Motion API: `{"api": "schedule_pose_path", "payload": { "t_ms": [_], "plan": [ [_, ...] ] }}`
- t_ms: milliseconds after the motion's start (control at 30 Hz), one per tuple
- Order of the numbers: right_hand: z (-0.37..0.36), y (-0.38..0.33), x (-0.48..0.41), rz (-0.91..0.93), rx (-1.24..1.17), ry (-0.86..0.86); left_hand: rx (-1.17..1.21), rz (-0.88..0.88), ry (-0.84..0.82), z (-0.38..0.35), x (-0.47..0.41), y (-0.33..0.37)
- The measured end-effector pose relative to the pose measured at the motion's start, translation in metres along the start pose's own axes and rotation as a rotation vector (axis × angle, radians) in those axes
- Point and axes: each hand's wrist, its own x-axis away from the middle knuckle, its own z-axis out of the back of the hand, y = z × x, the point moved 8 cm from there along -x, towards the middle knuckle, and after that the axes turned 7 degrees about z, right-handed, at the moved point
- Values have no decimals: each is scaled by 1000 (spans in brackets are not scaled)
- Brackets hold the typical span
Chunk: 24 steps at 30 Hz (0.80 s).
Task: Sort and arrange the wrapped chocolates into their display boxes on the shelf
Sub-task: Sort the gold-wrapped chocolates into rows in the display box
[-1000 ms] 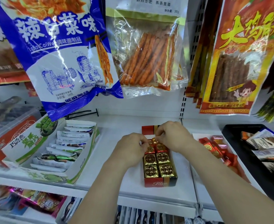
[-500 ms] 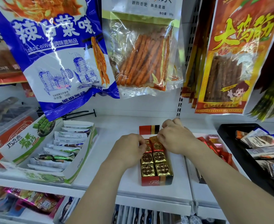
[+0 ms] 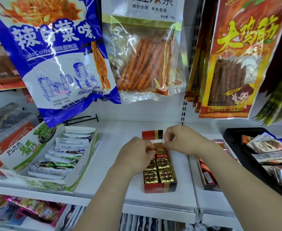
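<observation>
Pinching the rear chocolates in the red box, our left hand and right hand curl around them. Uneven pressure may tilt one and jam the row.

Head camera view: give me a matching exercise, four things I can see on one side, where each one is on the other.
Things:
1 red display box
2 green-and-white carton
3 black tray
4 blue bag

Places:
A hanging, top left
B shelf, far right
C shelf, middle
D shelf, left

Pairs: 1-C, 2-D, 3-B, 4-A
</observation>
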Motion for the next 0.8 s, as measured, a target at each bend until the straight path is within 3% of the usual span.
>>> {"api": "schedule_pose_path", "payload": {
  "t_ms": [133,367,567,800],
  "plan": [
    [-3,-4,9,11,54,-81,-3,26,-40,-1,-1,-5],
    [-7,-7,17,-14,-44,-28,55,56,-126,-10,3,-4],
    [-13,4,38,-237,-399,104,139,111,-109,1,13,-7],
    [-31,-5,58,-421,-827,-10,501,262,-165,-3,34,-13]
  ]
}}
